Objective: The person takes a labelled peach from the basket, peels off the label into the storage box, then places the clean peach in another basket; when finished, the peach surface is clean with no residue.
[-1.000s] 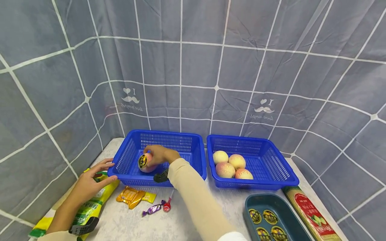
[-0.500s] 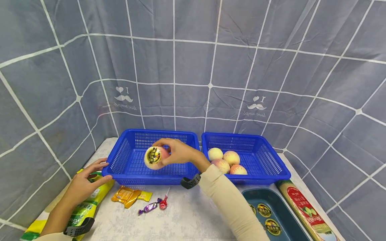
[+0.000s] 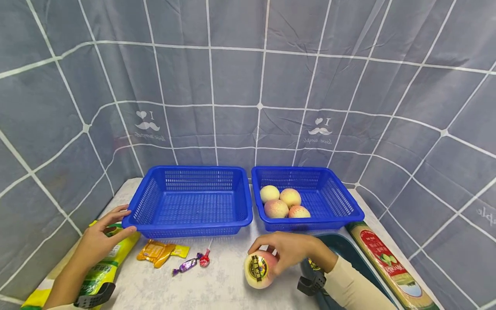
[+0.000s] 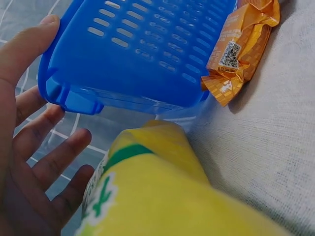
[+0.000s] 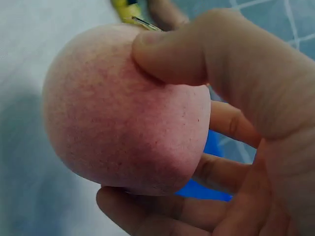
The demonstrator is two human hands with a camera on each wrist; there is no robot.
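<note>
The right hand [image 3: 288,254] grips a peach [image 3: 258,269] with a round sticker, thumb and fingers curled round it, just above the worktop [image 3: 224,288] in front of the two blue baskets. The left hand [image 3: 101,234] lies open, fingers straight, touching the near left corner of the left basket [image 3: 190,202] and resting over a yellow-green bag [image 3: 104,267]. Four peaches [image 3: 280,203] sit in the right basket [image 3: 333,202]. Wrapped sweets [image 3: 186,265] lie between the hands.

Staged tabletop booth, grid-patterned cloth backdrop [image 3: 248,77]
</note>
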